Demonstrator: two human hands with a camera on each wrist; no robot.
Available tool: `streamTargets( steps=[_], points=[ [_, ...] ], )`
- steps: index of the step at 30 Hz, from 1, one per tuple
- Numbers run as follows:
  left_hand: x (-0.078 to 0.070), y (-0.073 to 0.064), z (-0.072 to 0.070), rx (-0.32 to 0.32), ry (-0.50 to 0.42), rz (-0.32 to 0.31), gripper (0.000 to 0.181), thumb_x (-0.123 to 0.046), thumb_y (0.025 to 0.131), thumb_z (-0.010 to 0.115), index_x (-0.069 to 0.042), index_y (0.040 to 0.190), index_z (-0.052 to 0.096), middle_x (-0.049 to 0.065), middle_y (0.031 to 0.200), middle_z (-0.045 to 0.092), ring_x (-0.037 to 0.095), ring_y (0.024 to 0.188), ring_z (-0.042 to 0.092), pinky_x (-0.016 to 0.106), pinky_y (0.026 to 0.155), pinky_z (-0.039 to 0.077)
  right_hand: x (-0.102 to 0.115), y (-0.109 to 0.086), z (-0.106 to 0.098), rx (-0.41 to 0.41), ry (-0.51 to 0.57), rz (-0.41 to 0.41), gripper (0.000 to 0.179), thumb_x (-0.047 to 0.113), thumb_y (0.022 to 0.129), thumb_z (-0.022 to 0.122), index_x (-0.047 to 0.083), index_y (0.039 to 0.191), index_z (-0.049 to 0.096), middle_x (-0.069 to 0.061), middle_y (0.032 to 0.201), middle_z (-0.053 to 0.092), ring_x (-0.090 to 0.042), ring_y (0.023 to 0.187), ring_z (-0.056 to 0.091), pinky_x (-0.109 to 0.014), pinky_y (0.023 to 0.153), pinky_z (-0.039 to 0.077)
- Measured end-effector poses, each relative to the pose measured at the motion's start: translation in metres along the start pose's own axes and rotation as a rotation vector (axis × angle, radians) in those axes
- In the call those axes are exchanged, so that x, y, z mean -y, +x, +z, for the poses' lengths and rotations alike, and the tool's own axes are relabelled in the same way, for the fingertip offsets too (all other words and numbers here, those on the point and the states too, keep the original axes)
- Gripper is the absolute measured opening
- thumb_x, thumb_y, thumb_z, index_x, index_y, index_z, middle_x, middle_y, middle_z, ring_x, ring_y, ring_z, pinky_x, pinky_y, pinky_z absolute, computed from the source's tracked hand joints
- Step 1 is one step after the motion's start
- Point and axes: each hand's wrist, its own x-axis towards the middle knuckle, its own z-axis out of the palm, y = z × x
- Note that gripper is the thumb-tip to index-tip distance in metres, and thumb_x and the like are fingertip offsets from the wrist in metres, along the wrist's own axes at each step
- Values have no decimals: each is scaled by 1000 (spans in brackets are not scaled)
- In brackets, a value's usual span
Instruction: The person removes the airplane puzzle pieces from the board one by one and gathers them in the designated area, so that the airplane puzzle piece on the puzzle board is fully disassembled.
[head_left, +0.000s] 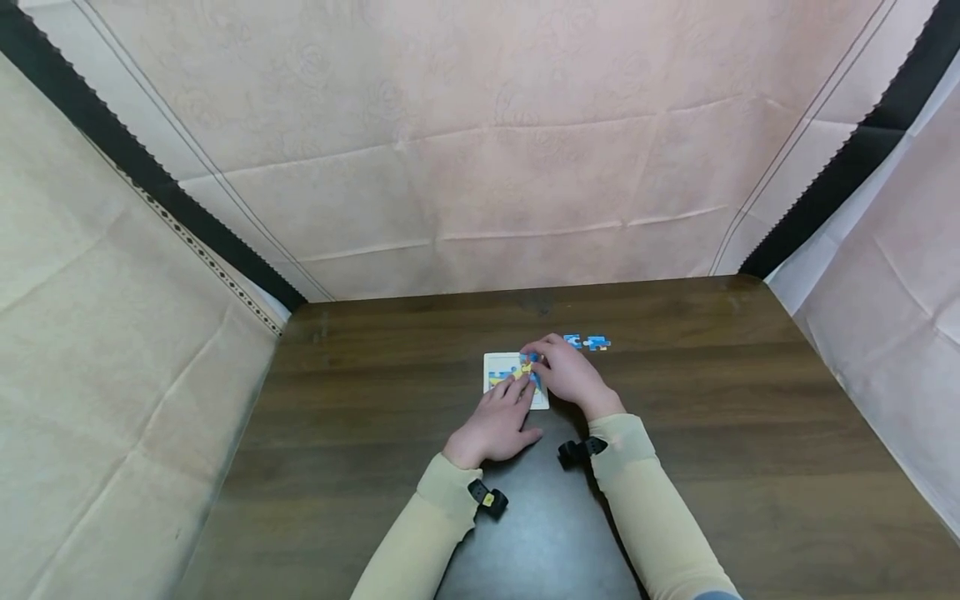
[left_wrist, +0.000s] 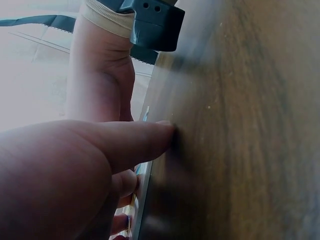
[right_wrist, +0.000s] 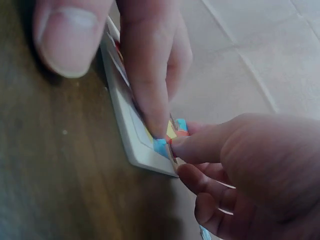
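Observation:
A small jigsaw puzzle in a white tray [head_left: 489, 361] lies on the table under both hands. My left hand [head_left: 498, 422] rests its outstretched fingers on the puzzle, with its thumb stretched out to the side, down against the tabletop in the left wrist view. At the tray's right side, my right hand [head_left: 572, 377] pinches a jigsaw piece [right_wrist: 182, 126] between thumb and fingers. This piece, blue, yellow and red, stands tilted up at the tray's edge, where a left fingertip meets it. Fingers hide much of the picture.
Two loose blue jigsaw pieces [head_left: 597, 342] lie just beyond my right hand. The brown wood-grain table [head_left: 360, 400] reaches back to a pale cloth wall [head_left: 525, 183], with cloth on both sides too. A black wrist camera [head_left: 576, 453] sits on each wrist.

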Motion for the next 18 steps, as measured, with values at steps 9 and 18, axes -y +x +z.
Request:
streamTargets(
  steps=[9,18],
  points=[
    [-4,-4,-2,-20,28,6,80,-49,110,57,-8,171,25,8,179,16,33,164,12,52,129,20,-3,-2,-3,1,13,-7,30,17,105,71,14,135,75,-11,124,65,-27,100,61,-46,91,57],
    [-4,-6,-4,-17,25,16,80,-49,110,56,-8,171,24,8,179,16,32,164,12,51,129,20,-6,-2,-3,20,56,-40,32,15,105,72,17,137,74,-5,115,74,-24,99,65,-48,95,57]
  ],
)
